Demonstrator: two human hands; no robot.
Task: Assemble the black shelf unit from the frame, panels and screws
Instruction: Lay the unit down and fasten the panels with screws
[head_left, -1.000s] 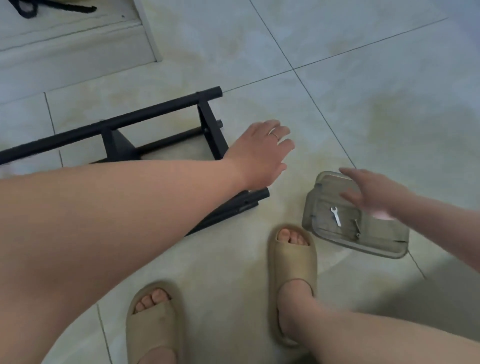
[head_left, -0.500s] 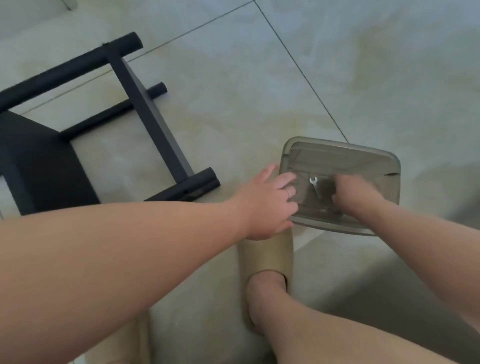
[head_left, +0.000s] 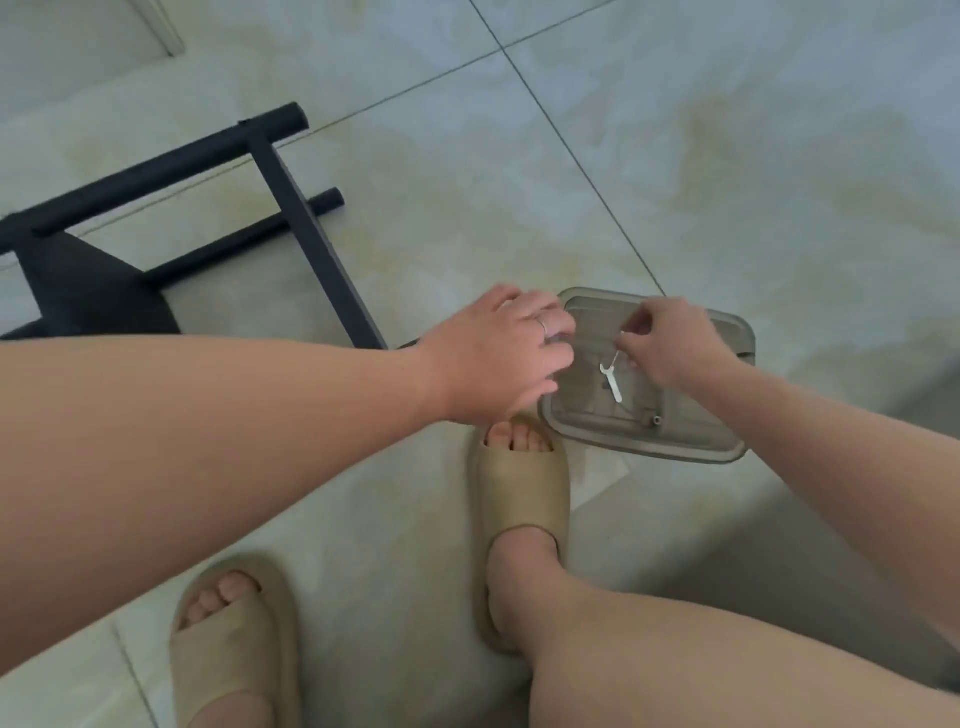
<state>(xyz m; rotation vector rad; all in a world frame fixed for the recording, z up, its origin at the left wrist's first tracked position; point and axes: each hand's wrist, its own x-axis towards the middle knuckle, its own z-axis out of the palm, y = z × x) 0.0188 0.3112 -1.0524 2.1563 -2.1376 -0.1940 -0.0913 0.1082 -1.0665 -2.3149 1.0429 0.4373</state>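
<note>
Head view: looks early in the build. Right hand (head_left: 670, 343) grip pinches a thin silver part (head_left: 616, 357) over the tray (head_left: 727, 332). Left hand (head_left: 498, 358) sits on its rim; can't tell if that grip is closed. Wrench (head_left: 612, 382) and screw (head_left: 655, 420) lie just below the right grip. Frame (head_left: 291, 208) with one panel (head_left: 93, 291) lies left of the left grip.

No legible text, label, brand or number anywhere
</note>
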